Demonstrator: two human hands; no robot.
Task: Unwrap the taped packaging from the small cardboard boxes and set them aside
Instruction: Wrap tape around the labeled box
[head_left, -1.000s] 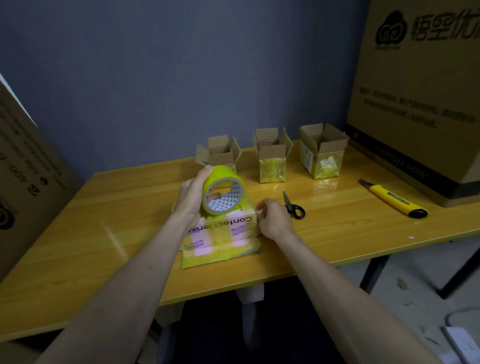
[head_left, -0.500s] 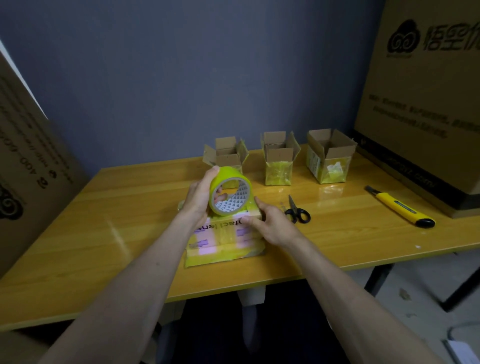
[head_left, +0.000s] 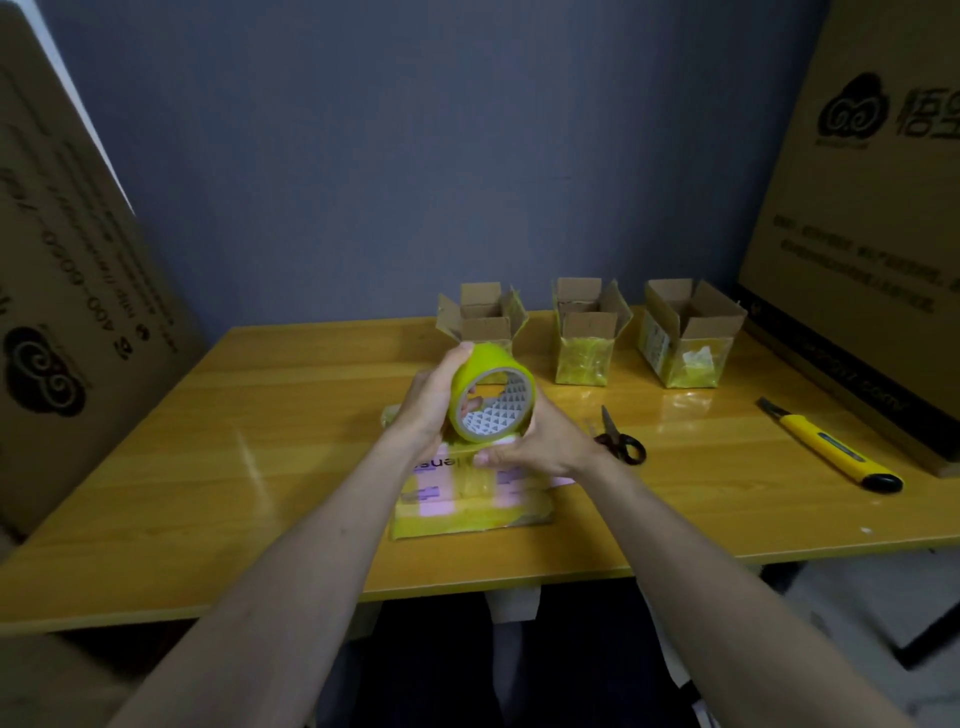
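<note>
Head view: left hand (head_left: 434, 400) grips the tape roll (head_left: 491, 392), right hand (head_left: 545, 441) cups it from the other side, both just above the taped box (head_left: 467, 493) near the bench (head_left: 234, 467) front edge. Three opened boxes (head_left: 584, 338) line the back edge.

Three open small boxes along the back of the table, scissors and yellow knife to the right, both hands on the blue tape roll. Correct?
Not quite: the head view shows the tape roll is yellow, not blue. The rest holds: left hand and right hand are both on it.
</note>
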